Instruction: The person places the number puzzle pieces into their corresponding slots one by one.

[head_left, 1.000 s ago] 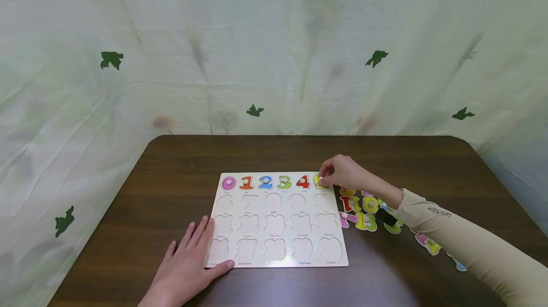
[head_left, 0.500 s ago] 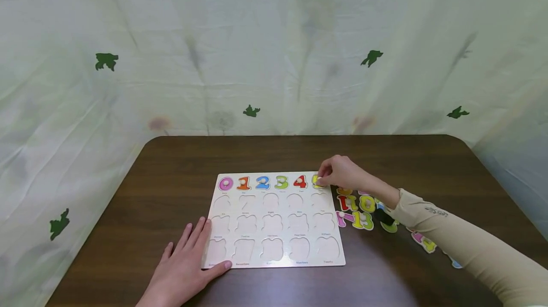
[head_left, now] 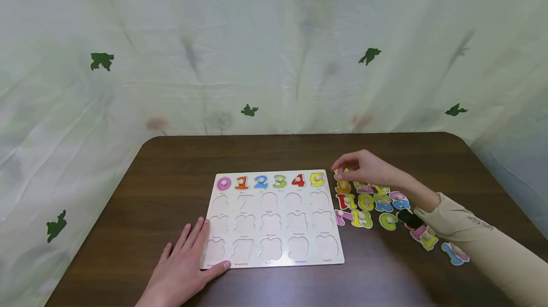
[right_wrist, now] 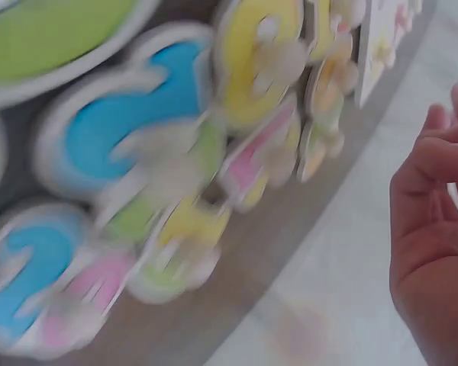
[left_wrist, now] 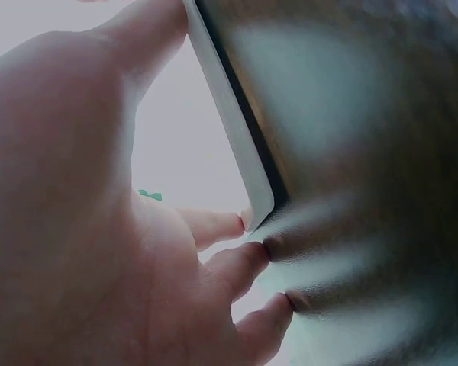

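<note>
A white number puzzle board lies on the brown table. Its top row holds the pieces 0 to 4 and a yellow 5; the lower recesses are bare. My left hand lies flat on the board's near left corner, and in the left wrist view its fingers touch the board's edge. To the right of the board my right hand hovers over a heap of loose number pieces, its fingers loosely curled and holding nothing. The right wrist view shows those fingers beside the blurred pieces.
The loose pieces spread along the table to the right, as far as a blue and pink one near my sleeve. A pale curtain with green leaf prints hangs behind and beside the table.
My right hand has let go of the yellow 5, which now sits in its recess, and has moved right over the loose pieces. The left hand has stayed put.
</note>
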`<state>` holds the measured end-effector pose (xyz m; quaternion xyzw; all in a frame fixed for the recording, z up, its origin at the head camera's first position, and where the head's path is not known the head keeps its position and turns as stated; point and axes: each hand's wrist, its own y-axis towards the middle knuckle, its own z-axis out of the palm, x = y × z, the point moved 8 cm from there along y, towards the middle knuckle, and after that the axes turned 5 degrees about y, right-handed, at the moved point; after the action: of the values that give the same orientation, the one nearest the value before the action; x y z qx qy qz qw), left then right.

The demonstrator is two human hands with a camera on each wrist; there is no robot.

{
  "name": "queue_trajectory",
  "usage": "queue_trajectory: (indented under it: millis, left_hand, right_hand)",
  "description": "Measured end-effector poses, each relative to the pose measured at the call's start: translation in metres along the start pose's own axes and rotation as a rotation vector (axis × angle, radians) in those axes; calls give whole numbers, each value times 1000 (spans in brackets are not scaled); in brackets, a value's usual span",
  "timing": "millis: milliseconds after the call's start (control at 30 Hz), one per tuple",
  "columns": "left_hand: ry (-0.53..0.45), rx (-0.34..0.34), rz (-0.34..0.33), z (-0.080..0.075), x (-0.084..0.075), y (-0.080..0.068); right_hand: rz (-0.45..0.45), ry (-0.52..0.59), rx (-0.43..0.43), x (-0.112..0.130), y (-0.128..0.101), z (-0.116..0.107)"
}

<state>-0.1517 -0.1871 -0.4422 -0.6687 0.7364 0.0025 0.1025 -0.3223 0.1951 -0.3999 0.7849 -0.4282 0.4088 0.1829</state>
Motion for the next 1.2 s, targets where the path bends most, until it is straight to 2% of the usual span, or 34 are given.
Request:
queue_trajectory:
  millis: [167,433,700,833,967,1200]
  left_hand:
    - [3,30,-13,2,2,2]
    - [-1,35,-16,4,5,2]
    - [3,42,-17,5,8,3]
    - [6,59,-25,6,9,4]
    - [6,70,-28,6,8,5]
    - [-8,76,-19,7,3,5]
  right_hand:
    - [16,53,-9,-3,-31,-19]
    - [51,83,-122,-10,-77,-44]
    - [48,57,-176,-12,-103,-53]
    - [49,12,-196,-17,-94,-50]
    - [49,-64,-174,-21,-68,-42]
    - [11,-107,2,-22,-24,-21]
